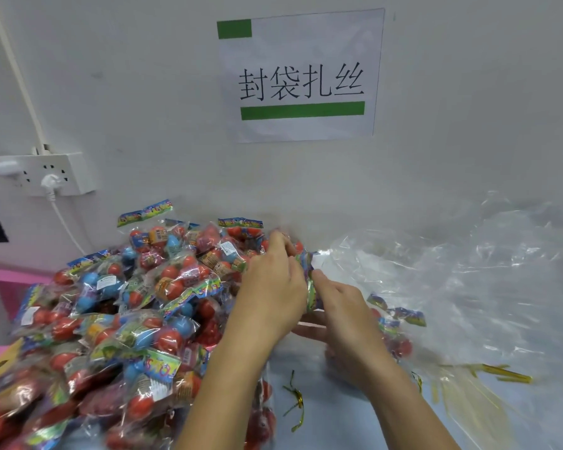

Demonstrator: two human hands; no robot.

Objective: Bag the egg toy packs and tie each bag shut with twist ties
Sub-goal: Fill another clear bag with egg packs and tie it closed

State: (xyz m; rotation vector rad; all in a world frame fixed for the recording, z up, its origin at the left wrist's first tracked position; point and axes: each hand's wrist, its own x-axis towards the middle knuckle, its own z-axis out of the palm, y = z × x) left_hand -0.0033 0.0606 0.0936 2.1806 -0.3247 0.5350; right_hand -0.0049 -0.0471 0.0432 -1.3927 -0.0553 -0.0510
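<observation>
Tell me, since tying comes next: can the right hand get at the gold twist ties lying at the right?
Probably yes. The gold twist ties lie loose and uncovered on the table, just right of the right hand. But that hand grips a toy pack, so it must let go first.

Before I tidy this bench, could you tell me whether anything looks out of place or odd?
Mostly no. A few crumpled twist ties lie loose on the table, apart from the straight gold bundle at the right. The heap of egg toy packs is untidy, but nothing looks spilled or damaged.

Hidden and cut off

The pile of egg toy packs [111, 319] runs off the left and bottom edges; print on their header cards is too blurred to read.
</observation>
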